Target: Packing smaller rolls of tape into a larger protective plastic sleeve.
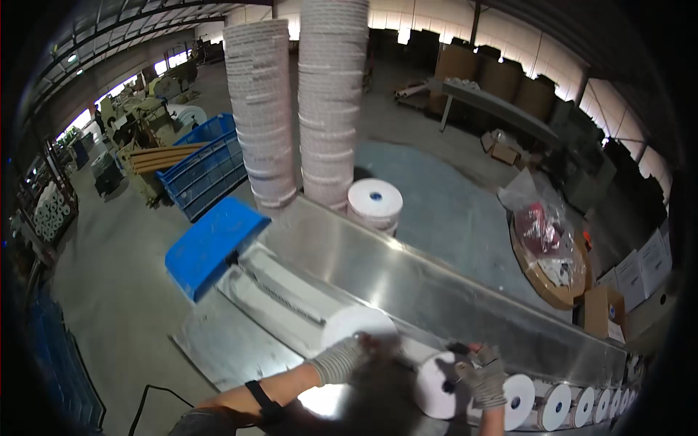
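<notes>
My left hand (pixel 338 361), in a striped grey glove, reaches to the near edge of a white roll (pixel 355 322) lying on the steel conveyor. A dark blur covers its fingers, so I cannot tell how firmly they hold the roll. To the right, my right hand (pixel 483 378) wears a similar glove with dark fingertips. Its thumb and fingers are apart, close beside another white roll (pixel 430 386) that stands on edge. Several more white rolls with dark cores (pixel 557 407) stand in a row past it, along the conveyor to the right.
Two tall stacks of pale rolls (pixel 331 109) rise beyond the conveyor's steel side wall (pixel 407 265), with a shorter stack (pixel 375 200) beside them. A blue chute-like cover (pixel 214 243) sits at the conveyor's left end. Behind it is a blue crate (pixel 207 171). Cartons (pixel 603 311) stand far right.
</notes>
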